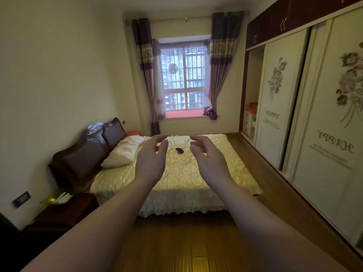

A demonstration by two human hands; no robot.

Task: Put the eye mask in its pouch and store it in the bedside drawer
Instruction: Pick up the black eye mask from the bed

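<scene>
eye mask (179, 150): small dark thing lying flat mid-bed (176, 173) on the cream quilt, no pouch to make out
hands: left hand (152, 160) and right hand (208, 161) both up in the air, fingers spread and loosely curled, holding nothing, mask showing in the gap between them
wardrobe (280, 95): far sliding door pushed aside, shelves with stuff inside, too blurry to name
bedside cabinet (64, 211): dark, left of the bed by the wall, top cluttered
room to move: bare wood floor (186, 242) at the bed's near edge and along the wardrobe side

My left hand (152, 160) and right hand (209, 160) hang empty in the air, fingers (163, 149) loosely curled, framing the small dark eye mask (179, 150) lying on the yellow bed (176, 173) beyond.
</scene>
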